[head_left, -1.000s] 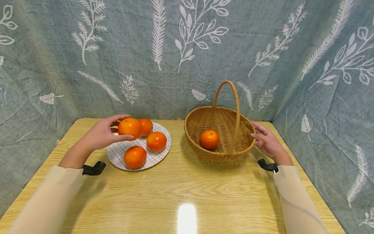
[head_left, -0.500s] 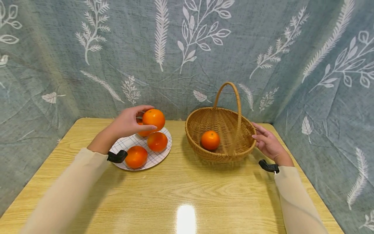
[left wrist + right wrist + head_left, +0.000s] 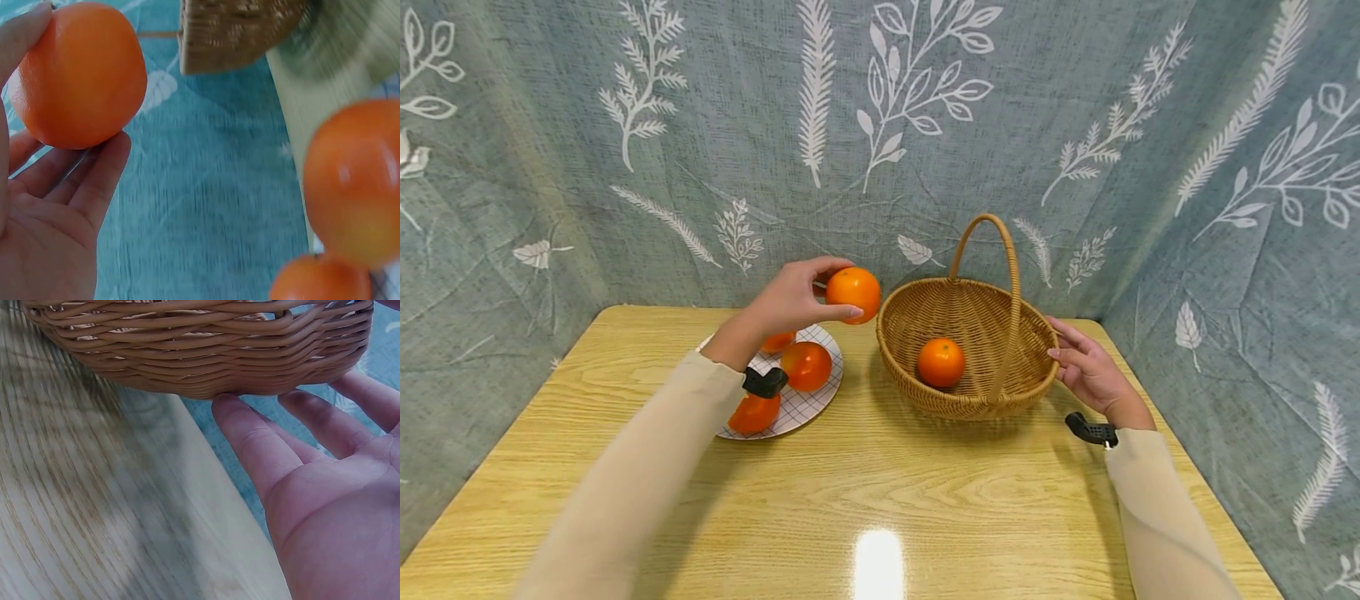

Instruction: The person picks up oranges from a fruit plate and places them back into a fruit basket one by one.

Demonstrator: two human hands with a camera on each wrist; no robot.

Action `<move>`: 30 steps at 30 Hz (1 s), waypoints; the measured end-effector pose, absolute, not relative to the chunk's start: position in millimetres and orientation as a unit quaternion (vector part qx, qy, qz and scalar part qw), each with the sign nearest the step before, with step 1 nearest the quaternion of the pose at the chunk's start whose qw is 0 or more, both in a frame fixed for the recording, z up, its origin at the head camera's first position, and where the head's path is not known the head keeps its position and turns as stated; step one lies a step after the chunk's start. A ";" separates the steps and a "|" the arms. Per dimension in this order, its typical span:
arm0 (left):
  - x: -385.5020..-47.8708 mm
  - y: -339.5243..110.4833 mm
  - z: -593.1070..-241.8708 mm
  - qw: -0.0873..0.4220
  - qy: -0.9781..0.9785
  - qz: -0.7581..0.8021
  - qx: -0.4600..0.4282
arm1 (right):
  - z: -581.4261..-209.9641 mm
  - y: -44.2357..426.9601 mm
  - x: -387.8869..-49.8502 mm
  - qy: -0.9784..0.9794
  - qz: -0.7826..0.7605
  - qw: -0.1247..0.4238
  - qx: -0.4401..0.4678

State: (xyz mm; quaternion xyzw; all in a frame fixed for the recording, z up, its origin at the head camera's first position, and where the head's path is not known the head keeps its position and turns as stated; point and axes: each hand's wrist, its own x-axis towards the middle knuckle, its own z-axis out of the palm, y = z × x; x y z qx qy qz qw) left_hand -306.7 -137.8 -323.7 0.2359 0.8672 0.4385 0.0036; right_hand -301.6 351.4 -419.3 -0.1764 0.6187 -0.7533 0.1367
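Head view: the basket (image 3: 977, 308) on my right holds one orange fruit (image 3: 942, 362), which lies low against the near left side. The plate (image 3: 805, 406) on my left bears three more: one fruit (image 3: 806, 367) in plain sight toward the right edge, a near fruit (image 3: 756, 415) partly covered by my wrist camera (image 3: 765, 382), and a far fruit (image 3: 777, 342) partly hidden by my arm.

In my left hand (image 3: 801, 296) I grip a held fruit (image 3: 853, 293), thumb on the near side and fingers curled around the far side. It is raised in the gap between plate and basket, just beside the basket's left rim and outside it. With my right hand (image 3: 1093, 373) I hold the basket's right rim, thumb at the edge, the other fingers against the outer side.

The tall handle (image 3: 1013, 300) arches over the basket's mouth, its near leg crossing the view of the inside. My sleeve (image 3: 647, 450) reaches over the table (image 3: 880, 483), and a hanging cloth (image 3: 737, 108) stands close behind everything.

The basket is tan woven wicker, rounded and deep; the plate is round, white with a dark grid. The fruits are smooth, glossy and slightly squat. Pale wood grain runs across the table, with a bright glare near me; the cloth is grey-blue with white leaf prints.
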 end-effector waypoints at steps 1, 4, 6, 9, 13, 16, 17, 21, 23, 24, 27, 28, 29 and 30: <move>-307.8 -133.0 -323.0 0.005 0.864 0.441 0.241 | -419.1 351.6 -301.5 0.619 -0.753 0.137 -0.176; -311.7 -118.7 -321.9 0.009 0.856 0.453 0.249 | -418.6 351.7 -301.2 0.622 -0.751 0.137 -0.175; -313.6 -109.6 -321.2 0.009 0.852 0.458 0.255 | -418.4 351.8 -301.2 0.625 -0.749 0.136 -0.172; -316.9 -96.6 -320.4 0.012 0.849 0.463 0.255 | -418.5 351.7 -301.0 0.627 -0.748 0.134 -0.169; -322.7 -81.5 -319.4 0.013 0.851 0.457 0.258 | -418.8 351.6 -300.9 0.624 -0.751 0.133 -0.169; -327.2 -71.0 -319.3 0.018 0.852 0.453 0.262 | -418.8 351.3 -300.6 0.626 -0.750 0.132 -0.169; -328.9 -67.5 -319.7 0.019 0.852 0.452 0.263 | -418.8 351.1 -300.5 0.627 -0.749 0.132 -0.168; -332.6 -54.0 -319.4 0.020 0.853 0.445 0.270 | -418.6 350.7 -299.9 0.631 -0.746 0.131 -0.168; -334.2 -47.1 -319.6 0.019 0.853 0.444 0.274 | -418.6 350.7 -299.7 0.630 -0.747 0.131 -0.167; -335.0 -43.4 -319.6 0.020 0.852 0.445 0.276 | -418.6 350.8 -299.6 0.630 -0.747 0.131 -0.166; -337.8 -32.9 -320.4 0.029 0.847 0.453 0.278 | -419.0 351.1 -299.7 0.630 -0.748 0.131 -0.165; -338.6 -29.4 -320.5 0.032 0.845 0.455 0.279 | -419.2 351.3 -299.9 0.630 -0.748 0.131 -0.165; -339.4 -26.1 -320.4 0.034 0.843 0.457 0.281 | -419.4 351.5 -300.1 0.630 -0.747 0.130 -0.165; -340.4 -22.7 -320.3 0.035 0.842 0.458 0.283 | -419.5 351.6 -300.2 0.631 -0.747 0.130 -0.166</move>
